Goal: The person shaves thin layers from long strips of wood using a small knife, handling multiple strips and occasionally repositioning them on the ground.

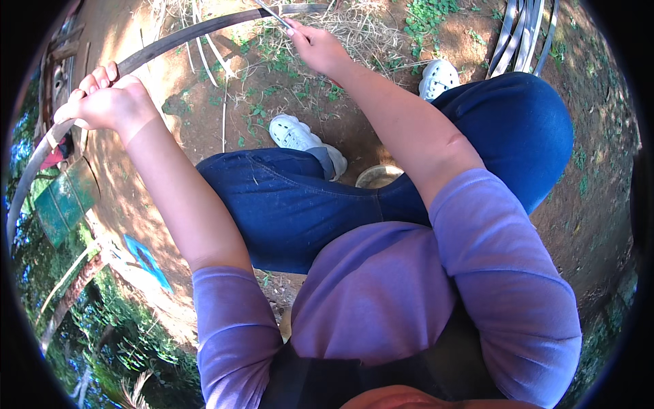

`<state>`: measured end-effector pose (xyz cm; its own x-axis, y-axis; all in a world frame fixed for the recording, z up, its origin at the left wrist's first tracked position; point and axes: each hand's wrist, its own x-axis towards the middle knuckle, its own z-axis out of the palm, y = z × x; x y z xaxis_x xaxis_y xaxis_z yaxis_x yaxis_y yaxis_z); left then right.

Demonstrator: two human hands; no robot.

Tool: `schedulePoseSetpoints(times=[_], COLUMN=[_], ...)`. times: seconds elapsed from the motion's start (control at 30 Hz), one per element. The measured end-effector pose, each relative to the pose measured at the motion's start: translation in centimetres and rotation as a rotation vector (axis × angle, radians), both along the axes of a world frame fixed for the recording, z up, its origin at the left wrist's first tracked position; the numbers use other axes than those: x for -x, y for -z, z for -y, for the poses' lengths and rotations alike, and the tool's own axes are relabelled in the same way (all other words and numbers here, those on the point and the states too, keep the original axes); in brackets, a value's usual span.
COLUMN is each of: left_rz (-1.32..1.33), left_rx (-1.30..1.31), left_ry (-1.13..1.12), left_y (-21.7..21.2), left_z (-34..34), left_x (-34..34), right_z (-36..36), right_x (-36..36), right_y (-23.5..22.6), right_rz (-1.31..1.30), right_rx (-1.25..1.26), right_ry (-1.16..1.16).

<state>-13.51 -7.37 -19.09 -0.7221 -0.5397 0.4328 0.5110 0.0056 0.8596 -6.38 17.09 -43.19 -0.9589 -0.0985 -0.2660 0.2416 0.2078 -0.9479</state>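
A long grey-brown strip (184,37), apparently wood or bamboo, arcs from the left rim to the top of the view. My left hand (109,99) is closed around it, with the fingers wrapped over its edge. My right hand (318,49) grips a thin, straight, knife-like tool (274,13) with a grey blade. That tool slants up and left to the strip's upper part. Whether its edge touches the strip I cannot tell, and its handle is mostly hidden in my fist.
Pale shavings (354,31) and thin peeled strands lie on the bare earth ahead. Several dark flat strips (521,34) rest at the upper right. Between my legs is a round pale object (379,176). A green panel (68,199) and a blue frame-like piece (147,263) are at the left.
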Motion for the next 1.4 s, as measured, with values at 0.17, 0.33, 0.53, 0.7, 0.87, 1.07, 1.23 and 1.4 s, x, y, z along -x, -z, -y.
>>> schedulePoseSetpoints(times=[0.17,0.33,0.53,0.7,0.87,1.07,1.23,1.4], left_rz=[-0.003,0.019,0.005,0.022,0.045,0.055,0.048,0.031], left_rx=[0.004,0.012,-0.027,-0.056,-0.049,-0.101,-0.11,-0.098], left_ry=[0.053,0.033,0.017,0.092,0.047,-0.004,0.023,0.045], left_y=[-0.8,-0.6,-0.5,-0.6,-0.5,0.0,0.4,-0.2], left_z=[-1.3,-0.6,0.2,0.6,0.5,1.2,1.0,-0.1], left_x=[0.0,0.2,1.8,1.8,1.3,0.4,-0.6,-1.9], right_z=[-5.4,-5.7,0.8,3.5,1.2,1.3,0.5,-7.1], right_x=[-2.2,-3.0,0.8,0.8,-0.1,-0.3,-0.9,-5.5], right_y=[8.4,7.4,-1.8,-5.2,-1.9,-2.0,0.0,9.1], right_rz=[0.454,0.56,0.331,-0.023,0.044,0.068,0.225,0.442], right_rx=[-0.161,0.107,0.301,0.176,0.066,-0.106,-0.181,-0.482], right_ry=[0.219,0.228,0.149,0.077,0.041,-0.014,0.069,0.085])
